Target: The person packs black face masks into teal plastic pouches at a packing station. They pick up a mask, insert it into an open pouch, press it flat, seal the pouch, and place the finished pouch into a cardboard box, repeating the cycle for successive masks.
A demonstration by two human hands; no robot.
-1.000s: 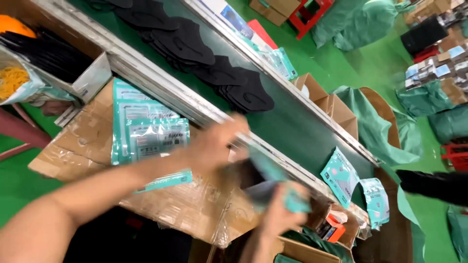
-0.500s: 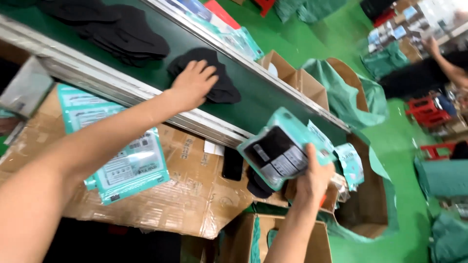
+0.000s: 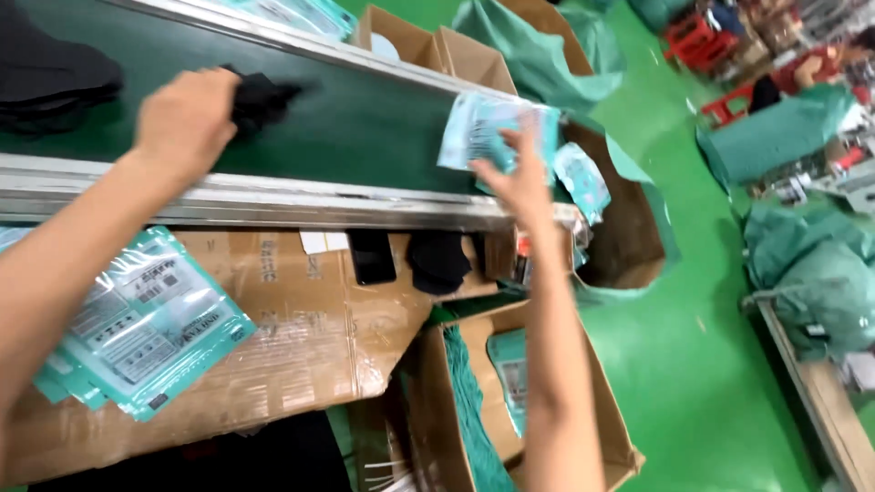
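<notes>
While the left hand (image 3: pixel 187 118) grips a black fabric piece (image 3: pixel 260 98) at upper left, the right hand (image 3: pixel 519 178) pinches a teal packet (image 3: pixel 488 128) loosely, which could slip onto the conveyor belt (image 3: pixel 365 128).

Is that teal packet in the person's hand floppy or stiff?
Probably floppy: the teal packet bends above the right hand, which pinches only its lower edge. Likely light, since it is thin and held up that way. Its shiny film may be slippery.

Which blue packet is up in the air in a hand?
The packet that the right hand holds up over the belt. The stack of packets lies flat on the cardboard, and another packet sits down in a box.
</notes>
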